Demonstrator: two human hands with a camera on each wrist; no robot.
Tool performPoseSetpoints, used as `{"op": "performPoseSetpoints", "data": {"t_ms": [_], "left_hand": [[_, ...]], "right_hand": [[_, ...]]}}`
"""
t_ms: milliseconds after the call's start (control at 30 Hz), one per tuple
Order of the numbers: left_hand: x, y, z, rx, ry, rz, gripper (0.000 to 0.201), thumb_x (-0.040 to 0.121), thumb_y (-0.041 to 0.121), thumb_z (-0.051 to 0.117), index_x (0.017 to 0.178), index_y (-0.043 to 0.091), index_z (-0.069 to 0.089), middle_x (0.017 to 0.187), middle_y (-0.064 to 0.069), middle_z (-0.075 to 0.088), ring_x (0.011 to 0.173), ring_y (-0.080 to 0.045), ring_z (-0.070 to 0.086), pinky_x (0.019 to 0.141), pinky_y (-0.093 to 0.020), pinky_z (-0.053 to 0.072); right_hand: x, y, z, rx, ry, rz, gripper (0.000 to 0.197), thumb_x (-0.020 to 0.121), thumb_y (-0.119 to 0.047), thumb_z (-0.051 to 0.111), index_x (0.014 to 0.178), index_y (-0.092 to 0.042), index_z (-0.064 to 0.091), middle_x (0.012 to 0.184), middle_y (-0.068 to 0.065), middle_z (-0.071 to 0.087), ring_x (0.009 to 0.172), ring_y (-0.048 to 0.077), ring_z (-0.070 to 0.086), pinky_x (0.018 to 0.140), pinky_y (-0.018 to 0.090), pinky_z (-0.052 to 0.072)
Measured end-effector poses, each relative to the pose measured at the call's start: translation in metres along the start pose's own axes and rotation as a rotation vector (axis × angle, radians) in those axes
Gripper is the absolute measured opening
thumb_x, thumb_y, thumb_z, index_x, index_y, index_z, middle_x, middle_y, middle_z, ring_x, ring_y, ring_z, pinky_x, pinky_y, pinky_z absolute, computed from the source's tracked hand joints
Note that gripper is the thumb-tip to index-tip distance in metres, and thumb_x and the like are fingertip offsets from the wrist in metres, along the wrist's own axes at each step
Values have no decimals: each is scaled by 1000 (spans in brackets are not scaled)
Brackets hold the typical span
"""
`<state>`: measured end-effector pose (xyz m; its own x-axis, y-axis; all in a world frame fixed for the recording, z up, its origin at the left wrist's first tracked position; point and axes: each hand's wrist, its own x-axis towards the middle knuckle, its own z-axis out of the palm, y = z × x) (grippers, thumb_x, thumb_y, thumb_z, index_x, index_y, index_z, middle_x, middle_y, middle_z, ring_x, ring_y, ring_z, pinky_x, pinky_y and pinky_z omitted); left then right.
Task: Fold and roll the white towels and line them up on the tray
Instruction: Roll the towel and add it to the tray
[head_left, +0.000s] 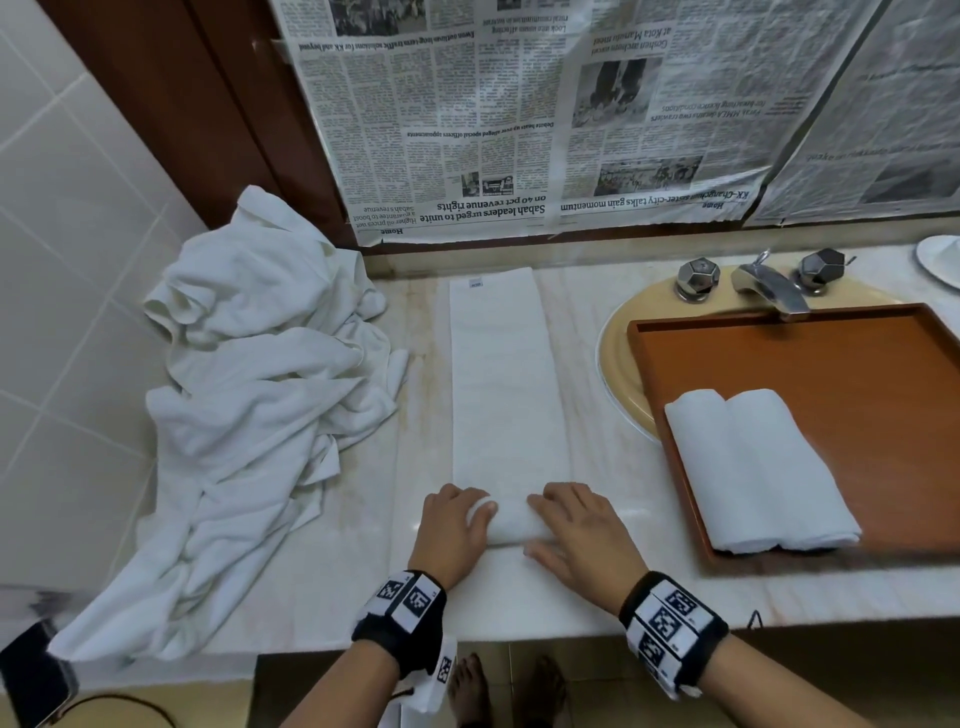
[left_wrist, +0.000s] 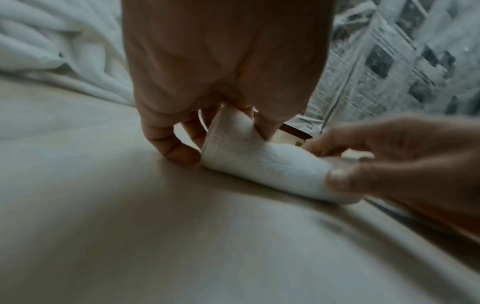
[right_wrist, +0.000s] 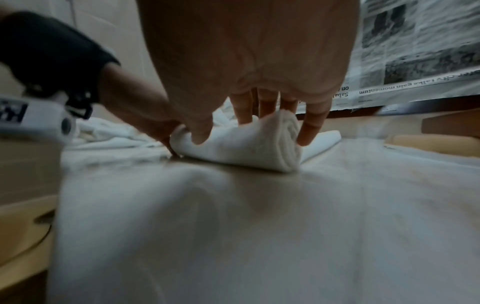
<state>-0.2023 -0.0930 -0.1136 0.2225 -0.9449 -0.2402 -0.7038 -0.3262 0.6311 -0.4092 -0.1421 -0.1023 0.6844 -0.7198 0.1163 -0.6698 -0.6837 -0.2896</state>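
Note:
A white towel, folded into a long strip, lies on the marble counter running away from me. Its near end is rolled into a short roll. My left hand grips the roll's left end, thumb in front and fingers over the top. My right hand grips the right end the same way. The brown tray sits over the sink to the right. Two rolled white towels lie side by side at its near left.
A heap of loose white towels fills the counter's left side against the tiled wall. A chrome tap overhangs the tray's far rim. Newspaper covers the wall behind. A dark phone lies at the lower left.

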Motion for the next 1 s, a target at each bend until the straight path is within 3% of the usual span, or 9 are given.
{"op": "performPoseSetpoints", "data": {"t_ms": [133,233,300,400,533,667,800,900,1000], "left_hand": [[-1,3,2,15,-6,15,33,102,37,47,131,27,58,134,3,41,120,-20,38,99,-26,31],[-9,-3,0,-16,18,149,42,92,57,49,129,38,56,134,15,36,120,-13,31,101,-32,37],[-12,-9,-1,29,8,225,53,85,69,49,128,39,56,128,19,38,118,-10,31,98,-26,34],[-9,-13,-3,28,46,259,50,87,67,53,126,37,60,120,18,49,115,-10,37,98,-21,32],[8,-10,-7,-71,8,127,39,86,61,62,115,36,67,110,18,57,111,-11,45,97,-23,32],[21,-4,-11,-150,-19,54,48,82,62,57,111,27,71,108,13,59,107,-9,54,96,-23,34],[22,-3,-7,-104,0,64,42,92,58,54,119,29,68,119,6,49,111,-15,50,103,-31,39],[13,-6,-10,-37,29,212,55,86,71,40,128,40,60,125,16,42,115,-10,39,98,-27,36],[10,-12,-11,64,1,261,58,86,77,35,132,46,54,124,22,45,119,-6,36,98,-30,38]], "right_hand": [[7,9,-2,138,-144,77,47,91,-46,48,125,-17,63,119,4,59,105,24,58,91,39,51],[22,19,-8,347,-227,156,38,95,-36,60,129,-18,63,123,2,59,115,21,52,102,32,38],[33,27,-12,464,-228,231,33,94,-31,65,122,-15,67,117,3,64,112,20,55,100,27,38],[44,30,-13,601,-225,356,27,94,-30,65,112,-11,70,111,2,69,108,17,60,89,16,37],[38,13,-4,137,-21,192,29,97,-29,43,105,-17,68,97,1,66,89,26,61,75,34,45],[17,4,12,26,-33,81,50,92,-54,47,121,-16,63,113,2,62,102,24,58,82,38,52],[24,15,11,54,-124,77,60,95,-64,32,120,-19,62,106,1,61,95,25,60,76,37,54],[42,23,1,151,-283,111,92,82,-83,8,132,-22,56,118,2,55,111,24,49,92,39,40],[53,25,-15,243,-434,202,95,76,-88,11,134,-25,52,124,-1,49,119,20,40,100,38,31]]}}
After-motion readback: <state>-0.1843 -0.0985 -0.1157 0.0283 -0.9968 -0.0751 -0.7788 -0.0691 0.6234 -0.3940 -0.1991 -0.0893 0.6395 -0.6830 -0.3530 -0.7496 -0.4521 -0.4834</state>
